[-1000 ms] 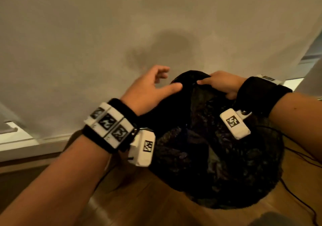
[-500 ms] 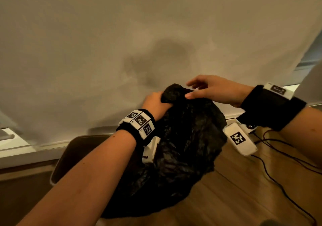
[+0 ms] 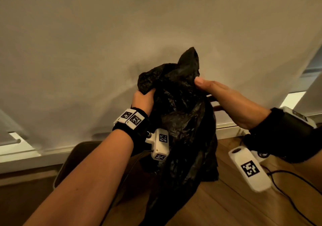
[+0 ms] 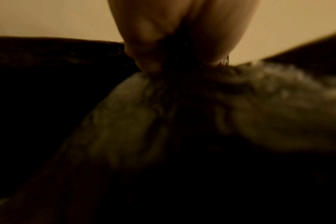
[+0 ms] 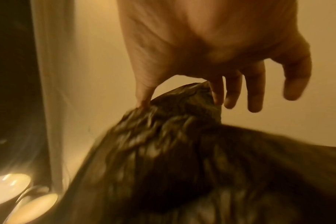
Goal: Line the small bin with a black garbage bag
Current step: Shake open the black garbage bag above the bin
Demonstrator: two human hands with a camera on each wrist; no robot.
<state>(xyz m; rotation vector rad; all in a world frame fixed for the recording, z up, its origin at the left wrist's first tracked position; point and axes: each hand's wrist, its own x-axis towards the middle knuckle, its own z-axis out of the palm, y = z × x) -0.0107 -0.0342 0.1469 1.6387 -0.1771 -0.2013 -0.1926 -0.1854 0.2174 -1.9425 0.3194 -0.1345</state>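
Observation:
A crumpled black garbage bag (image 3: 183,121) hangs in the air in front of a pale wall. My left hand (image 3: 146,94) grips a bunched fold at its upper left, and the left wrist view shows the fingers (image 4: 144,45) closed round the gathered plastic (image 4: 173,63). My right hand (image 3: 198,83) holds the upper right of the bag. In the right wrist view the thumb and forefinger (image 5: 217,94) pinch a peak of the bag (image 5: 182,115), with the other fingers loose. The small dark bin (image 3: 69,161) stands on the floor at lower left, partly hidden behind my left forearm.
The wall (image 3: 104,51) is close ahead, with a white baseboard (image 3: 26,156) along the wooden floor (image 3: 226,205). Black cables (image 3: 287,173) trail over the floor at right. A pale frame edge (image 3: 296,100) shows at far right.
The bag, spread wide over the floor a second ago, is now bunched and lifted higher. My left hand closed on it, and the right thumb moved onto its upper right.

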